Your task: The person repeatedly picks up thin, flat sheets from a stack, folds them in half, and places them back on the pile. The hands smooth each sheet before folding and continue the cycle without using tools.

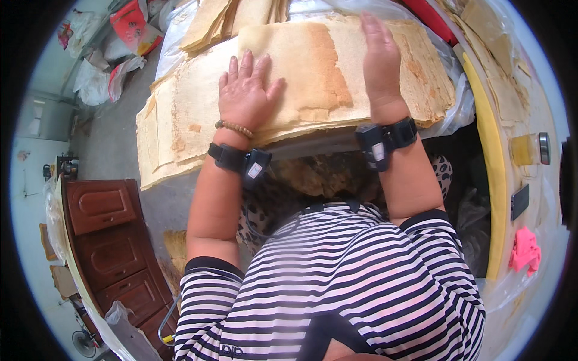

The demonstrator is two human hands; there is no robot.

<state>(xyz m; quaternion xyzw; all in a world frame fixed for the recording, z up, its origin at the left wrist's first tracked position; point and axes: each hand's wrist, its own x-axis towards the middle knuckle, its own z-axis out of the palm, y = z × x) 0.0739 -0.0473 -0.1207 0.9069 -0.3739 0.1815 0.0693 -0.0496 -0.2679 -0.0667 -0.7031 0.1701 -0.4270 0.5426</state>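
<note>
A wide stack of thin tan sheets (183, 114) that look like dry flatbread lies in front of me, its edges ragged. On top is a smaller sheet (295, 66) with a browner band toward its right side. My left hand (248, 96) rests palm down on the left part of this sheet, fingers spread. Toward the right side of the stack, my right hand (382, 63) is turned on its edge with fingers stretched out, holding nothing visible. Whether it touches the sheets I cannot tell. Folded tan sheets (211, 24) lie at the far left of the stack.
To the right, a yellow-edged table (495, 180) carries a jar of yellow contents (527, 149), a dark phone (519, 201), a pink cloth (525, 249) and more tan sheets (497, 42). A brown cabinet (105, 210) stands at left. Plastic bags (93, 81) sit on the floor beyond.
</note>
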